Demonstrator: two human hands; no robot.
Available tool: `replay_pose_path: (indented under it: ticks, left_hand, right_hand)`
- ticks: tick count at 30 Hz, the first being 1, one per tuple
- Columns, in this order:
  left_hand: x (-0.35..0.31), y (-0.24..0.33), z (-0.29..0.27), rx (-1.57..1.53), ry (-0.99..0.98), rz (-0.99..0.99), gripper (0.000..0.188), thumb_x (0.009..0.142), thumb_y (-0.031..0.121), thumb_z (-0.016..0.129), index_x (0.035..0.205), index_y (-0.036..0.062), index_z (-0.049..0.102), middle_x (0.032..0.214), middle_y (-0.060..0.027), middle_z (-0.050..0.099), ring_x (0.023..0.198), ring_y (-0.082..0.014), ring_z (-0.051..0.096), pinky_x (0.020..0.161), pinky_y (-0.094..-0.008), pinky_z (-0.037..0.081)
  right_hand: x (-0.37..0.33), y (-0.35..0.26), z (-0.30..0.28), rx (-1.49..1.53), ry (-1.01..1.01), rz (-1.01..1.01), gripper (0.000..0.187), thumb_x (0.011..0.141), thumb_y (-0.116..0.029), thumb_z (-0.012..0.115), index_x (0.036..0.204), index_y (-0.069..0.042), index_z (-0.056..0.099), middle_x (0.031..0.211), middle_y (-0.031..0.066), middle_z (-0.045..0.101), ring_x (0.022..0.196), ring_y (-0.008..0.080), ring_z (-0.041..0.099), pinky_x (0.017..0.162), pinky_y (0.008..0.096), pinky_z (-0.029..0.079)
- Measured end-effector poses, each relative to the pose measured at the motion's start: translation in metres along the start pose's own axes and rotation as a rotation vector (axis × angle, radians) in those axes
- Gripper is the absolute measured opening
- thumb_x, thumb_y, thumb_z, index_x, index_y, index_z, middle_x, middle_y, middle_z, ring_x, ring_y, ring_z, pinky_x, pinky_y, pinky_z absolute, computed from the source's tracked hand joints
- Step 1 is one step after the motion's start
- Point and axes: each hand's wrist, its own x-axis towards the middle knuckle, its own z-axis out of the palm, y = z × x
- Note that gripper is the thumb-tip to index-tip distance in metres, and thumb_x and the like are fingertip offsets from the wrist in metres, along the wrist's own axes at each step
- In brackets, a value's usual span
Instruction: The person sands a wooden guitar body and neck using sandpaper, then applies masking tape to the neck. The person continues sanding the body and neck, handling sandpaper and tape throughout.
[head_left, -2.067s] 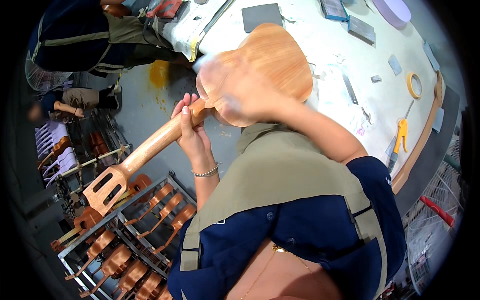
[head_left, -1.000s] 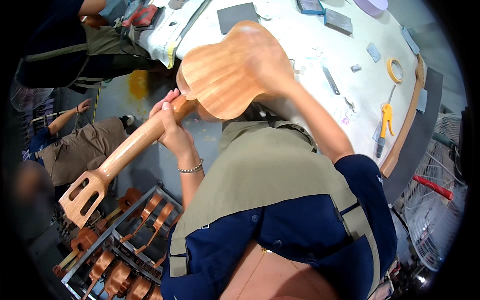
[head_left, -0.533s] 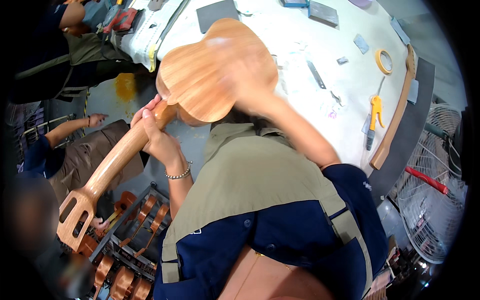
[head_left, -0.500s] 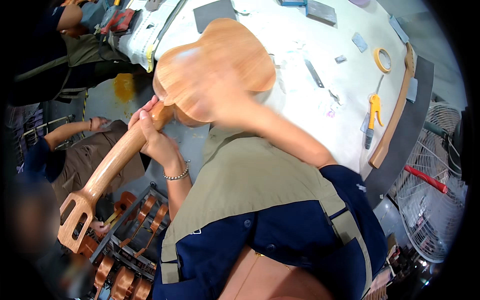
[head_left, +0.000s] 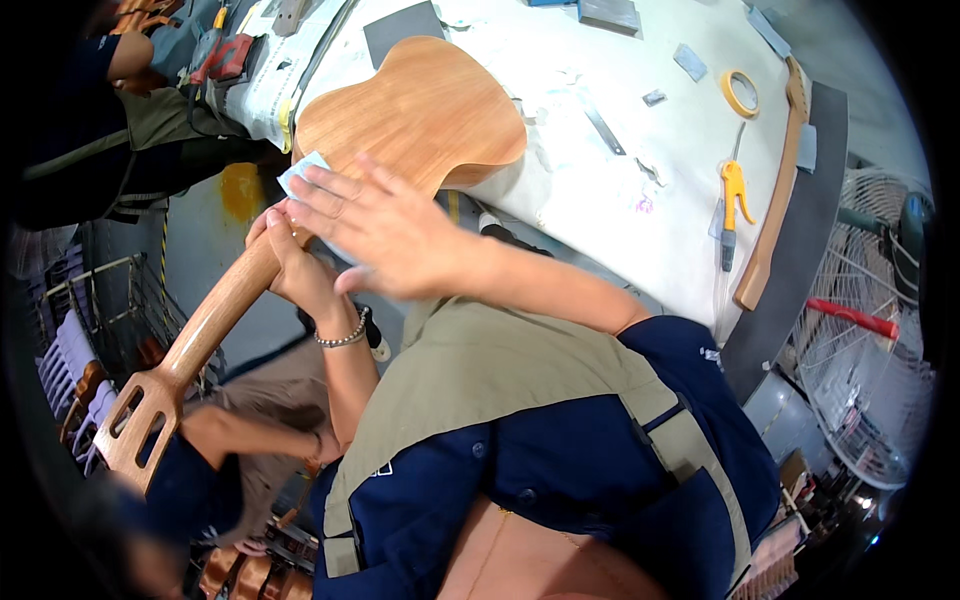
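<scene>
A small wooden ukulele body point(head_left: 430, 105) lies back up on the near left edge of the white table, its neck point(head_left: 225, 310) reaching down-left past that edge to a slotted headstock point(head_left: 140, 425). Close to where the neck meets the body, my left hand point(head_left: 300, 270) is wrapped round the neck. My right hand point(head_left: 385, 225), fingers stretched out, presses a light-blue sanding sheet point(head_left: 308, 172) on the body's edge beside the neck joint. Its palm hides part of the body and joint.
On the white table point(head_left: 590, 230) lie a roll of yellow tape point(head_left: 739, 92), a yellow air blow gun point(head_left: 735, 200), a loose neck point(head_left: 775, 230) and a metal blade point(head_left: 602, 125). A caged fan point(head_left: 860, 330) stands right. Co-workers are at the left, one bent low near my left arm point(head_left: 345, 390).
My right hand, blurred over the middle of the body before, has moved down-left to the neck joint, uncovering the back. The ukulele has shifted slightly left. A co-worker at lower left has bent down.
</scene>
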Motion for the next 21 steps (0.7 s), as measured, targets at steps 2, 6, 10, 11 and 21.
replay_pose_path:
  ticks: [2, 6, 10, 11, 21]
  left_hand:
    - [0.001, 0.002, -0.002, -0.019, -0.104, 0.042, 0.016, 0.091, 0.013, 0.053, 0.097, -0.0007, 0.046, 0.095, -0.0178, 0.061, 0.094, -0.0239, 0.061, 0.086, -0.0348, 0.048]
    - [0.007, -0.01, -0.012, -0.11, -0.132, -0.016, 0.02, 0.092, 0.016, 0.052, 0.1, -0.0003, 0.043, 0.099, -0.0182, 0.061, 0.098, -0.0238, 0.059, 0.087, -0.0353, 0.047]
    - [0.017, -0.012, -0.007, 0.047, -0.282, 0.124, 0.03, 0.095, 0.029, 0.039, 0.105, 0.0012, 0.045, 0.103, -0.0144, 0.057, 0.095, -0.0222, 0.057, 0.08, -0.0326, 0.049]
    - [0.026, -0.012, -0.004, -0.048, -0.41, 0.151, 0.037, 0.094, 0.034, 0.034, 0.106, 0.0012, 0.046, 0.105, -0.0135, 0.054, 0.098, -0.0225, 0.054, 0.084, -0.0329, 0.046]
    - [0.034, 0.029, 0.098, -0.253, -0.988, 0.37, 0.029, 0.08, 0.007, 0.069, 0.103, -0.001, 0.053, 0.102, -0.0134, 0.062, 0.101, -0.0191, 0.058, 0.091, -0.0288, 0.043]
  right_hand:
    - [-0.015, 0.014, 0.005, 0.011, 0.034, 0.098, 0.072, 0.079, -0.038, 0.062, 0.139, -0.01, 0.033, 0.142, 0.0142, 0.033, 0.132, 0.0281, 0.031, 0.108, 0.0454, 0.02]
    - [-0.106, 0.116, 0.003, -0.191, -0.013, 0.579, 0.067, 0.093, -0.055, 0.01, 0.145, -0.014, 0.015, 0.151, 0.0075, 0.015, 0.139, 0.0252, 0.012, 0.109, 0.0515, -0.002]
    - [-0.169, 0.142, -0.022, 0.146, 0.237, 0.977, 0.06, 0.097, -0.047, 0.021, 0.143, -0.007, 0.022, 0.145, 0.0077, 0.031, 0.136, 0.0228, 0.024, 0.109, 0.0494, 0.014]
    - [-0.176, 0.129, -0.029, 0.524, 0.502, 1.014, 0.061, 0.097, -0.047, 0.023, 0.142, -0.006, 0.023, 0.143, 0.0083, 0.034, 0.135, 0.0228, 0.027, 0.108, 0.0477, 0.017]
    - [-0.265, 0.01, -0.07, 1.447, 1.071, 0.852, 0.054, 0.097, -0.034, 0.036, 0.134, 0.004, 0.029, 0.13, 0.0223, 0.043, 0.118, 0.0368, 0.047, 0.098, 0.0422, 0.043]
